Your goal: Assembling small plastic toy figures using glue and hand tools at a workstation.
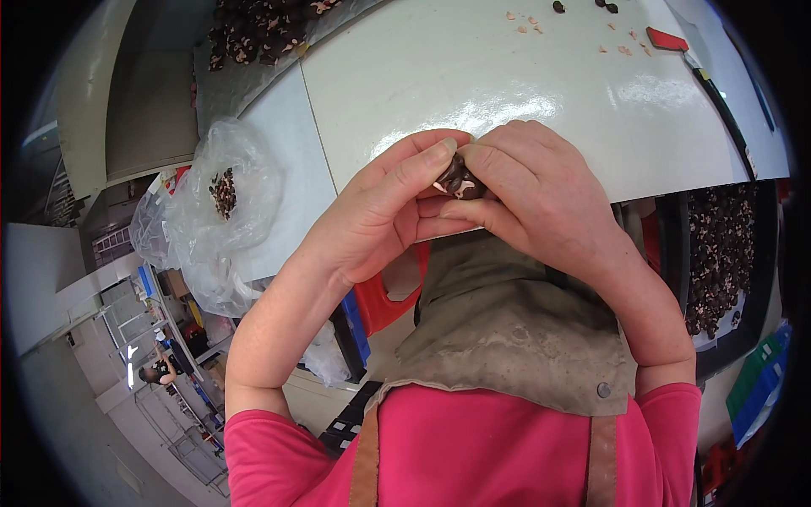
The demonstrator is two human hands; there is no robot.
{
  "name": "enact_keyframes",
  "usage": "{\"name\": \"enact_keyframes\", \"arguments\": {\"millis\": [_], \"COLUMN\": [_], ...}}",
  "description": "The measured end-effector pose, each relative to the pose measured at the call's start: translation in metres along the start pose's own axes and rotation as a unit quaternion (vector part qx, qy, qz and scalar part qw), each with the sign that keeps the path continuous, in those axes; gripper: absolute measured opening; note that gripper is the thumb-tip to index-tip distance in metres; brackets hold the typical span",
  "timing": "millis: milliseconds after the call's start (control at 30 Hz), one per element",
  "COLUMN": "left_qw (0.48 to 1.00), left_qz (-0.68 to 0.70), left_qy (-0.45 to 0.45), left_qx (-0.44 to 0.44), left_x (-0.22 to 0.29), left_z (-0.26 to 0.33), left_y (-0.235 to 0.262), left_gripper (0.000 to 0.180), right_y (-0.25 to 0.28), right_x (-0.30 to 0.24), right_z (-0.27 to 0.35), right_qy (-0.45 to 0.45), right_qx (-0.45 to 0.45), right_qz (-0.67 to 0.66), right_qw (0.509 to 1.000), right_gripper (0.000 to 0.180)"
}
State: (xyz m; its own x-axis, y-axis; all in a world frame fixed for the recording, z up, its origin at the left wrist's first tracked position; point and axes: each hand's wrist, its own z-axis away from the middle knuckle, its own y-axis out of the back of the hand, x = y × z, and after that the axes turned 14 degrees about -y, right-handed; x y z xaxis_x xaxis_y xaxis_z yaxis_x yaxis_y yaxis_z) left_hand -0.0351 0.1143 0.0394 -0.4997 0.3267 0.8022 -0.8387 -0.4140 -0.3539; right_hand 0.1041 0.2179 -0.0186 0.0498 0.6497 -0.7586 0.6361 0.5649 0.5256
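Both hands are meeting at the desk's [541,127] near edge, working one small dark nut [459,179] between them. The left hand [384,211] is pinching it from 9 o'clock, thumb on top and fingers curled beneath, its grip clenched on the nut. The right hand [532,190] is closing on it from 3 o'clock, fingertips pressed to the same piece, so both grips are grasping the nut. A pale patch is showing on its dark shell, which suggests the shell is partly broken open, though how much is off is hidden by the fingers.

Judging by what is lying about, the work looks to be somewhere in its middle. At 12 o'clock on the desk, pale chips [528,24] and a couple of dark pieces [606,7] are lying scattered, with a red-handled tool [676,42] beside them at 1 o'clock. At 11 o'clock a dark pile [253,29] is sitting at the far edge. At 9 o'clock a clear bag [228,203] is holding a small handful of the dark pieces. At 3 o'clock, below the desk, a black tray [718,245] is lying full of them, so plenty appears to be left.

The person is wearing a pink shirt and a worn grey apron [507,329].
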Motion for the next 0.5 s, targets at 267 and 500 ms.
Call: {"name": "enact_keyframes", "arguments": {"millis": [267,500], "left_qw": [1.0,1.0], "left_qz": [0.001,0.005], "left_qy": [0.003,-0.016], "left_qx": [0.003,-0.003], "left_x": [-0.0014,0.0035], "left_z": [-0.0043,0.0022], "left_y": [0.0015,-0.0022], "left_gripper": [0.045,0.042], "right_y": [-0.0013,0.0045], "right_x": [0.0048,-0.0035], "right_z": [-0.0006,-0.0033], "right_qy": [-0.008,-0.009], "right_qx": [-0.002,-0.003], "right_qz": [-0.005,0.007], "right_qw": [1.0,1.0], "right_gripper": [0.034,0.035]}}
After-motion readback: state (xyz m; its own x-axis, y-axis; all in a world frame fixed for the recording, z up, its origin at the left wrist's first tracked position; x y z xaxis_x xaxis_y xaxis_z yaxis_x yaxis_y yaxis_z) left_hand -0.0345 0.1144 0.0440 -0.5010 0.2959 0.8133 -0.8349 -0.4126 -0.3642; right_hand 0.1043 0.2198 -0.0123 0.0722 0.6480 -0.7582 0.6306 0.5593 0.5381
